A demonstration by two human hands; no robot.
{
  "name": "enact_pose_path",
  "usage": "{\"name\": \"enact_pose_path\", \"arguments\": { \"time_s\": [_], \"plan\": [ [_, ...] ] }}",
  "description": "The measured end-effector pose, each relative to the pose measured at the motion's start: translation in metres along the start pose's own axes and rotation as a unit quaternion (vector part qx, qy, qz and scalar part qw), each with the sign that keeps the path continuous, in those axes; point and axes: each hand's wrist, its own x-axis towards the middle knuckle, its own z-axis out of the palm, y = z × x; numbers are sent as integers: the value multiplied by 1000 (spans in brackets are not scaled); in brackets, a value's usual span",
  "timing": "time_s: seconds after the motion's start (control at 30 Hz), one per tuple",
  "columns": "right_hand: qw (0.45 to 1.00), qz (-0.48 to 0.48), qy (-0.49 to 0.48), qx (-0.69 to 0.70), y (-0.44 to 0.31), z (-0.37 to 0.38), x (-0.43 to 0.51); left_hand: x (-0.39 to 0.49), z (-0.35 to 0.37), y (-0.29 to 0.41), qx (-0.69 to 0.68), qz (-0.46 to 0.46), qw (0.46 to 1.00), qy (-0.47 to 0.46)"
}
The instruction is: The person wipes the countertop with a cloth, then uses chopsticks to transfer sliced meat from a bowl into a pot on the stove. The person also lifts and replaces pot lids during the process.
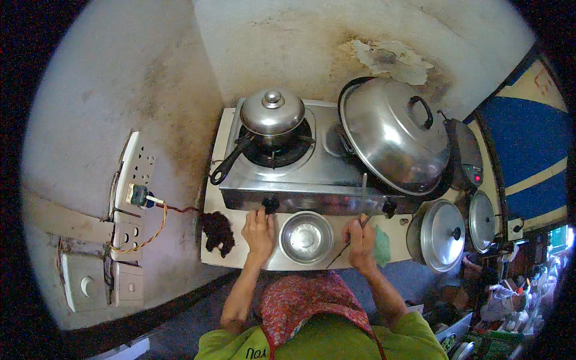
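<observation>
My left hand (259,234) is at the front of a steel two-burner gas stove (288,180), its fingers on the black left control knob (271,204). A thin metal utensil (364,193) is gripped in my right hand (361,240); one end points up towards the stove front, the other slants down to the left. Between my hands sits a round metal bowl (307,238) that looks empty. A lidded saucepan (272,112) with a black handle stands on the left burner. The right control knob (389,208) lies just beyond my right hand.
A large domed lid (396,135) leans over a wok on the right. Lidded pots (441,236) stand at the counter's right end. A dark fibrous clump (218,234) lies left, a green cloth-like piece (382,245) right. A plugged-in cord (162,229) hangs along the left wall.
</observation>
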Motion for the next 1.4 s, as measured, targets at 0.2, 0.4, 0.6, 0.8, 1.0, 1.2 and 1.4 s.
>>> {"name": "enact_pose_path", "arguments": {
  "time_s": [0.2, 0.4, 0.6, 0.8, 1.0, 1.2, 1.4],
  "plan": [
    [997, 26, -2, -73, 1, -2, -12, -4, 29, -15, 77, 26, 994, -72],
    [999, 35, -13, -39, 6, -7, -16, -4, 36, -17, 90, 46, 993, -58],
    [998, 48, 1, -44, 6, -2, -18, -4, 37, -19, 71, 42, 995, -54],
    [998, 46, -10, -52, 11, 2, -16, -4, 38, -18, 81, 42, 995, -42],
    [998, 38, -17, -50, 15, 2, -15, -3, 36, -18, 74, 41, 995, -50],
    [987, 108, -26, -117, 23, 5, -12, -2, 28, -11, 42, -5, 996, -77],
    [982, 108, -26, -150, 20, 13, -9, 2, 26, -5, 87, 37, 993, -65]
  ]
}}
